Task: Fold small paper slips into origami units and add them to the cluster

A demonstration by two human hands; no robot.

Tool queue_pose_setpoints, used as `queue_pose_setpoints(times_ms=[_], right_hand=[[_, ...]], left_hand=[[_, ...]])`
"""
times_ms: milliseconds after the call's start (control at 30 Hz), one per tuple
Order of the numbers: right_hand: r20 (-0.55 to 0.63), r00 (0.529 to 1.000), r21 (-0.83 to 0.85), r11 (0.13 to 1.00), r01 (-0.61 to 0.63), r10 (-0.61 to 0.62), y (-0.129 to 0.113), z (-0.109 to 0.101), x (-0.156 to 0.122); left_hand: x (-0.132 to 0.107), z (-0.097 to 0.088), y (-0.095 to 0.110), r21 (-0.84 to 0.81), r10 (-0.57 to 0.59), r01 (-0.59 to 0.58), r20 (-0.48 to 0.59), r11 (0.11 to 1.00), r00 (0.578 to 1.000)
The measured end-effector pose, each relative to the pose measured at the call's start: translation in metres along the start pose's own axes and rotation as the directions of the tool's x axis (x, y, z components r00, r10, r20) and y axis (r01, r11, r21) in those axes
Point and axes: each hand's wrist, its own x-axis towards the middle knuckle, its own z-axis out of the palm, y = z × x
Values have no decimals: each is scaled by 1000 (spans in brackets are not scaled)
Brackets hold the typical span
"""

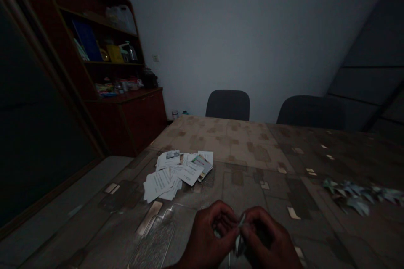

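Observation:
Between my two hands, low in the view, is a small piece of folded paper (239, 241), pale and held on edge above the table. My left hand (213, 231) pinches it from the left with thumb and fingertips. From the other side my right hand (263, 233) pinches the same paper, its fingers curled. The lower part of the paper lies in shadow, so its exact shape is unclear. Ahead and to the left is a loose pile of printed paper cards (160, 183). Over at the right lie several folded paper pieces (358, 201) in a cluster.
A patterned cover lies over the table (202, 134). Beyond its far edge stand a dark chair (227, 105) and another chair (311, 111). A red-brown cabinet (143, 119) with filled shelves is at the left, against a pale wall (252, 29). The room is dim.

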Motion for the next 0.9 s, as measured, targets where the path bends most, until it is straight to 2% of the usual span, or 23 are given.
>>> queue_pose_setpoints(times_ms=[167,267,367,600,733,900], right_hand=[[-61,991,124,986,-114,122,-5,6,1],[-75,987,122,984,-131,141,-6,8,1],[-86,985,110,984,-139,149,-5,7,1],[-9,978,196,960,-200,206,-1,2,-2],[15,968,315,918,-242,250,2,5,-4],[32,966,385,889,-248,256,-1,11,-4]], left_hand=[[2,2,-7,-42,-65,65,-1,997,998],[3,3,-10,-61,-72,72,-2,996,997],[2,3,-9,-11,-47,47,19,999,999],[1,-2,-12,-43,6,-7,-16,999,1000],[3,-3,-11,-75,-24,21,-46,997,999],[3,-1,-11,-46,19,-22,-54,999,998]])
